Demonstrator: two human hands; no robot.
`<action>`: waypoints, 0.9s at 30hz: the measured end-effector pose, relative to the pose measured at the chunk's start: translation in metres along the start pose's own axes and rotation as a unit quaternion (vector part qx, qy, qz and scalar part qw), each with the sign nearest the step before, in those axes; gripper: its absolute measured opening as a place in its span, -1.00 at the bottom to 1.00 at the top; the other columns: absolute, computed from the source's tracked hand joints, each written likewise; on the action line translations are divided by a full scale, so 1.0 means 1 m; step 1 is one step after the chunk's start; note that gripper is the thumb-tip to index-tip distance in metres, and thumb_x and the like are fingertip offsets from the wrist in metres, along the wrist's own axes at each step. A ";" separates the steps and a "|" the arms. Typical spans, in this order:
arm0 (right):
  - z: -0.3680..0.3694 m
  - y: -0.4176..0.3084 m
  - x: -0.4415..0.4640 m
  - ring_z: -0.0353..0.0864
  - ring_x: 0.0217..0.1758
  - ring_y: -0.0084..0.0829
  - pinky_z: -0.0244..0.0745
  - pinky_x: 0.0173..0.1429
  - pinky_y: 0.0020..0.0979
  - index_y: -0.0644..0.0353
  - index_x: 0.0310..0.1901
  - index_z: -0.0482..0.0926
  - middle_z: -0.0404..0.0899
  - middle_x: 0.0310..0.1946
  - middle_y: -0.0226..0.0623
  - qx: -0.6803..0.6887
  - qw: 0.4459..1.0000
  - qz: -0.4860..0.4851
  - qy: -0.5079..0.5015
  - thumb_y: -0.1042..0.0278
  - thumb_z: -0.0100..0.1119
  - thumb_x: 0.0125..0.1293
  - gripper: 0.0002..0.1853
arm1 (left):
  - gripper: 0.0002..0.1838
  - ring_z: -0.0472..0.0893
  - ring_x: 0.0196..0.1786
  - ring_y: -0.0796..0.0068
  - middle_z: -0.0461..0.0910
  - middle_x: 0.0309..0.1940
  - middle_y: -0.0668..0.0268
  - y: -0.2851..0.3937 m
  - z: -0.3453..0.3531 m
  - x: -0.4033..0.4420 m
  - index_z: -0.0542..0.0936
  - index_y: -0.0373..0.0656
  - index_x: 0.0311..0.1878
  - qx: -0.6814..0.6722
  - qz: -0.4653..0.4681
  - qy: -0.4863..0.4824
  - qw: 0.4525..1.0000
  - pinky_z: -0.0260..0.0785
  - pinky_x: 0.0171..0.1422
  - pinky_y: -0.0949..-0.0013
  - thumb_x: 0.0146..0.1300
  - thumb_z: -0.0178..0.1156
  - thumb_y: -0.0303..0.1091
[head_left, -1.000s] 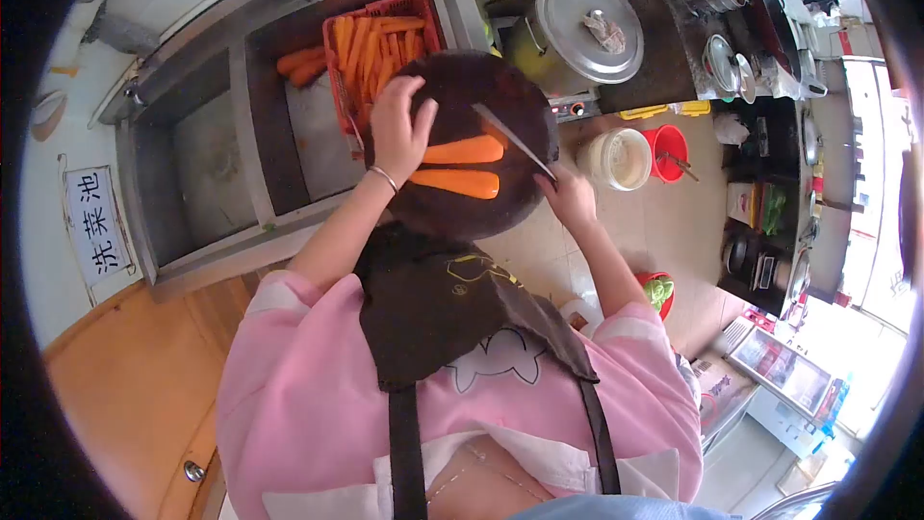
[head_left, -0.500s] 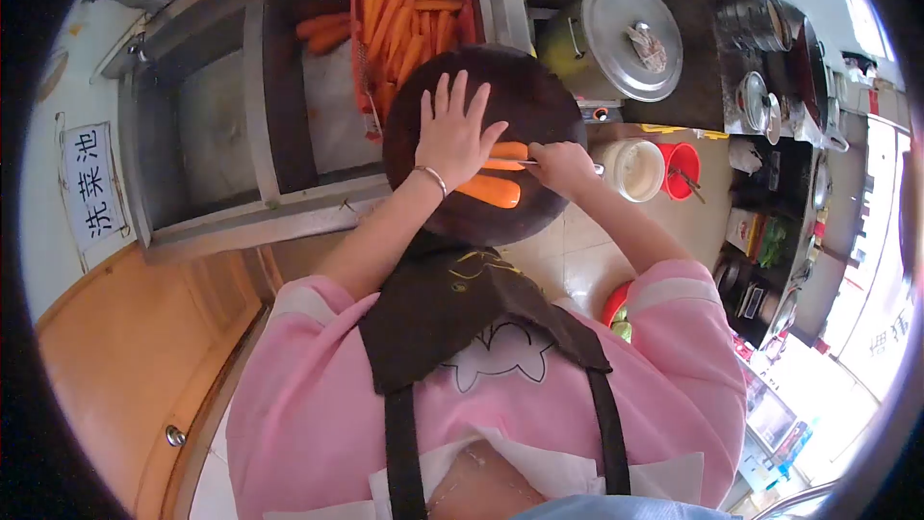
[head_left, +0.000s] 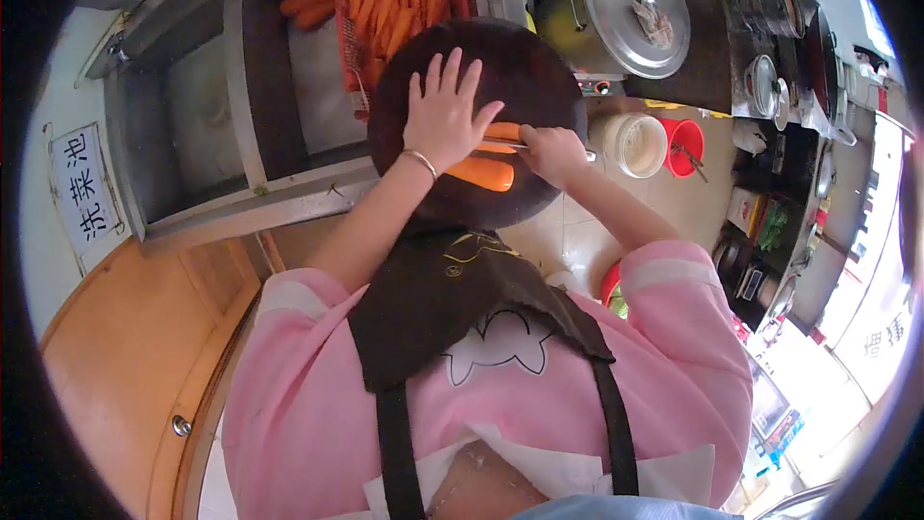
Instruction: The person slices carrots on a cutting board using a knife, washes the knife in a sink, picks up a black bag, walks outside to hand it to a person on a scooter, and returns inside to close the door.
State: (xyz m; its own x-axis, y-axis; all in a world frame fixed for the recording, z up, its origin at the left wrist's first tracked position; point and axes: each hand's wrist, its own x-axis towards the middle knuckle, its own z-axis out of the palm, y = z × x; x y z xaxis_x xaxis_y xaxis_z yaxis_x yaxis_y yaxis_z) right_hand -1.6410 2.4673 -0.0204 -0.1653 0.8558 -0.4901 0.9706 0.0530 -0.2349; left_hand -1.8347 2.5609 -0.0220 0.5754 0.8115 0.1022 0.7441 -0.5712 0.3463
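Note:
Carrot pieces lie on a round dark board [head_left: 525, 58]. My left hand [head_left: 445, 120] is spread flat, palm down, over one carrot [head_left: 503, 132], covering most of it. My right hand [head_left: 553, 156] is closed round a knife [head_left: 589, 155], whose handle end sticks out to the right. The blade lies flat at that carrot and runs toward my left hand, which hides its far part. Nearer my body, a second thick carrot piece [head_left: 486, 173] rests on the board, partly under my left wrist.
A red basket [head_left: 345, 34] of carrots stands in the sink [head_left: 313, 106], with loose carrots [head_left: 310, 8] beside it. Right of the board are a big lidded pot [head_left: 635, 14], a white bucket [head_left: 630, 146] and a red bucket [head_left: 681, 147].
My left hand has moved from the carrots' left ends to lie flat over one. The knife, earlier raised at an angle, has turned level against that carrot. The view has shifted too.

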 end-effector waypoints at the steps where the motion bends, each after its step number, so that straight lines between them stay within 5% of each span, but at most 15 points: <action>1: -0.006 -0.005 0.001 0.68 -0.33 -0.07 0.58 -0.24 -0.10 0.12 -0.15 0.51 0.66 -0.42 -0.12 0.002 1.000 -0.002 -0.001 0.17 0.12 0.24 -0.76 | -0.34 0.24 0.40 -0.01 0.25 0.37 0.04 -0.007 0.007 -0.002 0.36 -0.10 0.32 0.001 -0.002 -0.002 1.000 0.11 0.39 -0.14 0.32 0.01 0.16; 9: 0.004 -0.006 -0.002 0.70 -0.32 -0.11 0.60 -0.26 -0.11 0.12 -0.18 0.53 0.67 -0.40 -0.11 -0.020 1.000 0.015 -0.006 0.19 0.11 0.23 -0.77 | -0.34 0.24 0.39 -0.01 0.28 0.35 0.06 -0.003 0.010 -0.009 0.35 -0.09 0.32 -0.019 -0.002 0.003 1.000 0.07 0.42 -0.11 0.30 0.04 0.16; 19: -0.028 -0.033 -0.045 0.69 -0.32 -0.07 0.59 -0.26 -0.09 0.09 -0.21 0.52 0.66 -0.39 -0.11 -0.016 0.999 0.030 0.039 0.25 0.08 0.23 -0.84 | -0.27 0.08 0.46 -0.07 0.15 0.40 0.08 0.014 -0.049 -0.026 0.30 -0.03 0.35 -0.006 0.008 0.061 0.998 -0.17 0.44 -0.33 0.23 0.12 0.20; 27: 0.025 -0.044 -0.056 0.66 -0.38 -0.11 0.54 -0.28 -0.09 0.09 -0.29 0.48 0.62 -0.49 -0.17 0.029 0.998 0.055 0.016 0.11 0.17 0.23 -0.76 | -0.25 0.09 0.46 -0.05 0.15 0.40 0.05 0.009 -0.021 -0.050 0.29 -0.06 0.36 -0.021 0.004 -0.046 0.999 -0.12 0.47 -0.23 0.22 0.11 0.21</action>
State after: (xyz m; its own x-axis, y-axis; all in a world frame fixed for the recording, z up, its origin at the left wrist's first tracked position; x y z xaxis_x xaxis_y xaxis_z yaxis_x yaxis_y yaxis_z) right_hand -1.6792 2.4047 -0.0035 -0.0508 0.8711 -0.4885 0.9708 -0.0717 -0.2288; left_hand -1.8635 2.5179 -0.0039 0.6119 0.7907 0.0208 0.7251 -0.5712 0.3847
